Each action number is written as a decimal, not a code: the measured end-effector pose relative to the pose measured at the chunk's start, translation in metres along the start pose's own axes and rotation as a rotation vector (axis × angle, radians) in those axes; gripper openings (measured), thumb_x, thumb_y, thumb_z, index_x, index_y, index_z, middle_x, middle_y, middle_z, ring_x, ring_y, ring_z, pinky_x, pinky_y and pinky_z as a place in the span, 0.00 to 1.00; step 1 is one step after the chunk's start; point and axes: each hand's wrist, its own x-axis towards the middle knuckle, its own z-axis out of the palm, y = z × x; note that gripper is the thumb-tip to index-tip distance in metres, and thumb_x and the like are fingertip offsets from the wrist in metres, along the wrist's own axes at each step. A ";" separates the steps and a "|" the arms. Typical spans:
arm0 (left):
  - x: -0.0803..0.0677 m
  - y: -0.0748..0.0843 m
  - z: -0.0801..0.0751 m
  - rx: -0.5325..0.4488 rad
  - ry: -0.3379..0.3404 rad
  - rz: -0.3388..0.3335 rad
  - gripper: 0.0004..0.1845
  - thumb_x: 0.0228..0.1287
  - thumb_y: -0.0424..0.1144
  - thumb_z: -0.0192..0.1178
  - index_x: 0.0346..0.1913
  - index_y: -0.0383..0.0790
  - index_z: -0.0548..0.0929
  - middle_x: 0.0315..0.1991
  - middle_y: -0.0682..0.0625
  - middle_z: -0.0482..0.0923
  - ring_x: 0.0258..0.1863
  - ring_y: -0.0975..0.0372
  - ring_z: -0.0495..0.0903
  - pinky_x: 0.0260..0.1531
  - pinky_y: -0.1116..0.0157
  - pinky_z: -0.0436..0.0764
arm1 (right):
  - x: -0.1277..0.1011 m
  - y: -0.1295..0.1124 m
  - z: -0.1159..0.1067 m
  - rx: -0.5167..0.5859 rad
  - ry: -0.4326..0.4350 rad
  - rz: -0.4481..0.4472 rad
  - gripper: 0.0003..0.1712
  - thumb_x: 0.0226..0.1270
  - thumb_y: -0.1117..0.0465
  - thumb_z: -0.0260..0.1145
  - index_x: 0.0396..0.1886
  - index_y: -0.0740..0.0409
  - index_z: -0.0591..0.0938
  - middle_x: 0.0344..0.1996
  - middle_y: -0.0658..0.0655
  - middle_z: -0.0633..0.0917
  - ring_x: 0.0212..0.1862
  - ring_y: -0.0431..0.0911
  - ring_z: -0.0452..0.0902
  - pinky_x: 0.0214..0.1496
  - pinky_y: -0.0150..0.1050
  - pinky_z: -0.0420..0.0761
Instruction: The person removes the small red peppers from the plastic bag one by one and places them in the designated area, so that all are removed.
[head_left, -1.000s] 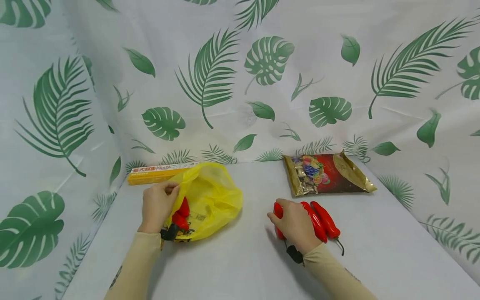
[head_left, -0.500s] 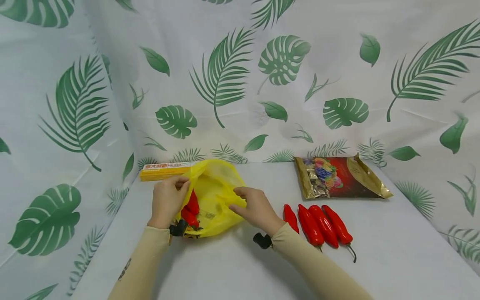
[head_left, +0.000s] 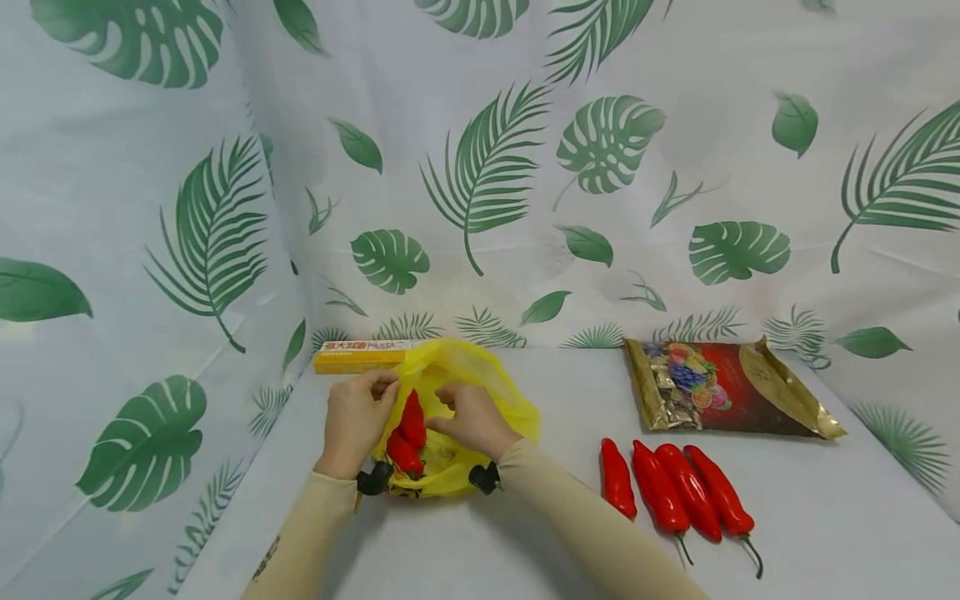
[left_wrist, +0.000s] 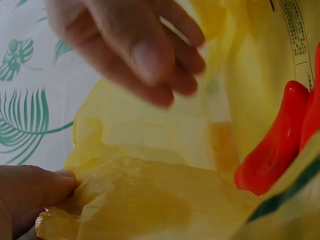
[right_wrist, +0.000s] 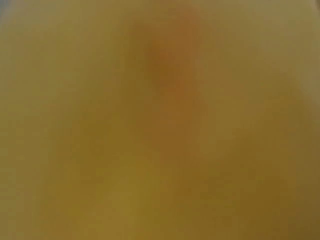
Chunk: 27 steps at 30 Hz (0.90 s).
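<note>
Two bare hands, one bag. Translucent yellow plastic bag (head_left: 457, 357), mouth gaping, standing on the left half of the white tabletop (head_left: 577, 400), toward the back left corner. Left hand (head_left: 356, 417): thumb and fingers pinching the bag's left rim. Right hand (head_left: 476, 419): at the bag's mouth, thumb apart from loosely bent fingers, nothing visible in its hold. Right wrist view: a yellow blur, no detail legible.

Inside the bag: two glossy red peppers (head_left: 412, 421), lying against each other beside the left rim.

Loose on the tabletop, right half: four long red peppers (head_left: 688, 492), side by side, two visible stems toward the front edge; the leftmost is set a little apart, its lower end meeting the outline of the right beige sleeve (head_left: 592, 525).

Back edge, left corner: one yellow-and-white oblong pasta box (head_left: 363, 358), partly behind the bag. Back edge, right corner: one gold and dark-red foil packet (head_left: 731, 387), fruit printed on its face. Behind: white cloth (head_left: 510, 275), green leaf print.
</note>
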 end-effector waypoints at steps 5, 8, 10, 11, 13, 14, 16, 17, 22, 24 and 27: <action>-0.002 -0.003 0.002 -0.011 -0.002 0.005 0.06 0.65 0.35 0.72 0.41 0.36 0.92 0.33 0.44 0.92 0.31 0.55 0.90 0.32 0.59 0.90 | 0.020 -0.010 0.016 -0.037 -0.049 -0.010 0.29 0.66 0.52 0.76 0.60 0.67 0.84 0.55 0.65 0.88 0.57 0.58 0.85 0.63 0.53 0.84; -0.003 -0.003 0.002 -0.023 -0.004 0.009 0.06 0.65 0.35 0.72 0.40 0.36 0.92 0.32 0.44 0.92 0.31 0.55 0.90 0.32 0.59 0.90 | 0.031 -0.011 0.023 -0.063 -0.056 -0.028 0.22 0.66 0.54 0.76 0.52 0.66 0.87 0.47 0.64 0.91 0.49 0.55 0.85 0.57 0.51 0.86; -0.002 -0.003 0.002 -0.029 0.003 0.011 0.06 0.65 0.35 0.72 0.40 0.35 0.92 0.32 0.44 0.92 0.31 0.55 0.90 0.32 0.58 0.90 | 0.038 -0.011 0.027 -0.065 -0.048 -0.033 0.18 0.65 0.55 0.76 0.47 0.63 0.88 0.38 0.60 0.91 0.41 0.50 0.83 0.48 0.45 0.86; -0.002 -0.003 0.002 -0.033 0.008 0.010 0.06 0.65 0.35 0.72 0.40 0.35 0.92 0.32 0.44 0.92 0.31 0.55 0.90 0.33 0.58 0.90 | 0.042 -0.010 0.030 -0.068 -0.042 -0.041 0.16 0.64 0.56 0.76 0.44 0.63 0.89 0.32 0.57 0.89 0.35 0.48 0.80 0.42 0.42 0.84; -0.001 -0.002 0.003 -0.041 0.011 0.006 0.06 0.65 0.35 0.72 0.40 0.35 0.92 0.32 0.44 0.92 0.31 0.56 0.90 0.33 0.58 0.90 | 0.049 -0.007 0.034 -0.080 -0.030 -0.049 0.13 0.63 0.58 0.76 0.41 0.62 0.88 0.22 0.53 0.81 0.28 0.45 0.72 0.32 0.37 0.76; -0.001 -0.002 0.003 -0.044 0.009 0.003 0.06 0.65 0.35 0.72 0.40 0.35 0.92 0.32 0.44 0.92 0.31 0.56 0.90 0.33 0.58 0.90 | 0.052 -0.006 0.036 -0.082 -0.027 -0.047 0.12 0.63 0.58 0.76 0.40 0.62 0.88 0.19 0.51 0.77 0.25 0.44 0.68 0.29 0.36 0.72; -0.001 -0.001 0.004 -0.053 0.004 -0.004 0.06 0.65 0.35 0.72 0.40 0.36 0.92 0.32 0.45 0.92 0.31 0.56 0.90 0.34 0.58 0.90 | 0.057 -0.001 0.041 -0.096 -0.014 -0.043 0.13 0.61 0.59 0.76 0.41 0.63 0.87 0.18 0.50 0.75 0.24 0.43 0.67 0.28 0.35 0.70; -0.002 -0.001 0.004 -0.054 0.000 -0.009 0.06 0.65 0.35 0.72 0.40 0.36 0.92 0.32 0.45 0.92 0.31 0.56 0.90 0.34 0.58 0.90 | 0.060 0.001 0.044 -0.104 -0.008 -0.040 0.13 0.61 0.59 0.76 0.42 0.63 0.87 0.18 0.50 0.76 0.25 0.42 0.68 0.30 0.34 0.73; -0.002 -0.003 0.006 -0.033 -0.003 -0.023 0.06 0.64 0.37 0.73 0.40 0.37 0.92 0.33 0.46 0.92 0.31 0.57 0.90 0.34 0.59 0.90 | 0.067 0.011 0.059 -0.096 0.028 -0.018 0.22 0.60 0.56 0.78 0.50 0.62 0.86 0.35 0.56 0.89 0.36 0.44 0.80 0.48 0.41 0.85; -0.002 -0.005 0.006 -0.026 -0.005 -0.027 0.06 0.64 0.37 0.73 0.40 0.38 0.92 0.32 0.46 0.92 0.31 0.58 0.90 0.33 0.60 0.90 | 0.069 0.012 0.063 -0.079 0.041 -0.013 0.24 0.60 0.55 0.78 0.52 0.62 0.85 0.39 0.58 0.90 0.40 0.47 0.83 0.52 0.45 0.86; -0.002 -0.007 0.005 -0.021 -0.002 -0.025 0.06 0.65 0.37 0.73 0.40 0.38 0.92 0.32 0.46 0.92 0.30 0.58 0.89 0.32 0.60 0.89 | 0.069 0.010 0.065 -0.076 0.057 -0.003 0.25 0.59 0.56 0.78 0.53 0.64 0.84 0.42 0.61 0.90 0.43 0.51 0.85 0.55 0.48 0.86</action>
